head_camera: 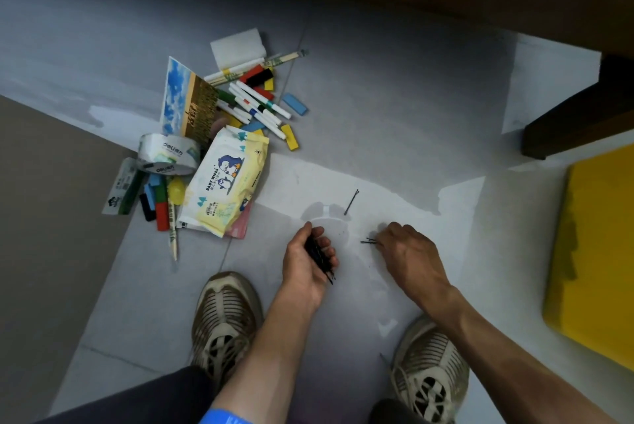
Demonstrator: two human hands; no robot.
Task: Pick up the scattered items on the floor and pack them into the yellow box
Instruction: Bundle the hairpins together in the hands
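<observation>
Fingers (384, 235) pinch hairpins (368, 241) — yellow box (597, 252) contents unseen

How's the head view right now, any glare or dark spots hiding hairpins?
Head view: bright glare patches on the floor around the loose hairpin; top of frame in deep shadow; wide-angle bending at the edges; right hand shades the pins it pinches; yellow box partly cropped.

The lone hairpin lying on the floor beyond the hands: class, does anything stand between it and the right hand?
Nothing visible does. Bare floor separates the lone hairpin from the right hand, which is pinching other hairpins.
</observation>
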